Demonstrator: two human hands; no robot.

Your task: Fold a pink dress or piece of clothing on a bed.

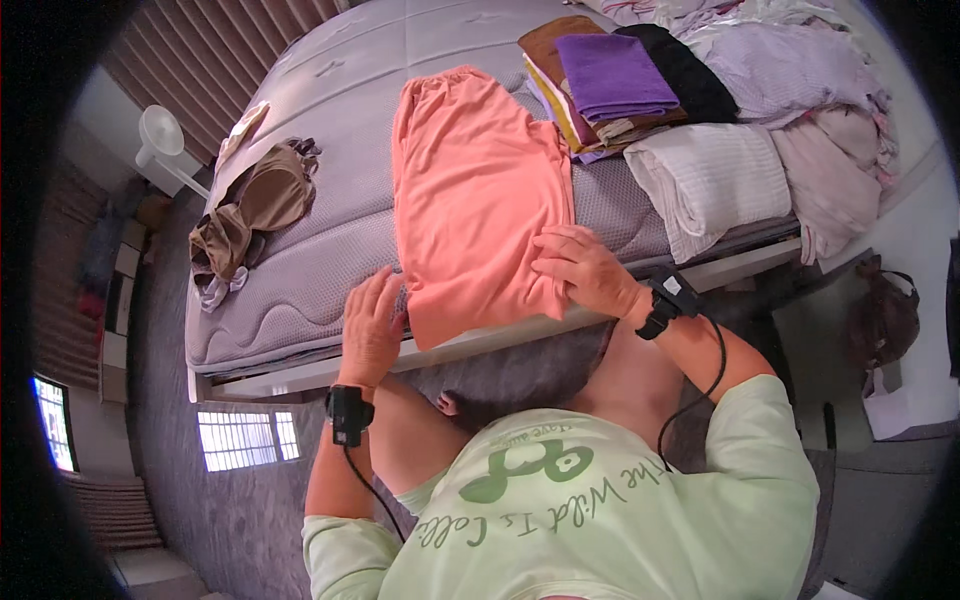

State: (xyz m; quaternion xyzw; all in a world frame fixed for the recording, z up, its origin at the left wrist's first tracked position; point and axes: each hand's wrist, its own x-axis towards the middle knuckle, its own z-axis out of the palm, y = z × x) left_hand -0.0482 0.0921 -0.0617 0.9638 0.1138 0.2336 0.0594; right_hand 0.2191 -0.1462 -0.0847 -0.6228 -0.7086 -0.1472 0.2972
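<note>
A pair of coral pants with a gathered elastic waist lies on the mattress. The waist points to the far side, and the leg end hangs slightly over the near edge. My left hand is beside the lower left edge of the pants, its fingers stretched out. On the lower right part of the cloth rests my right hand, fingers apart and lying flat. Neither hand grips the fabric as far as I can see.
The grey mattress sits on a pale bed frame. Folded clothes are stacked at the far right, next to a folded white textile and rumpled pale bedding. Brown bras lie at left. A white fan stands beyond.
</note>
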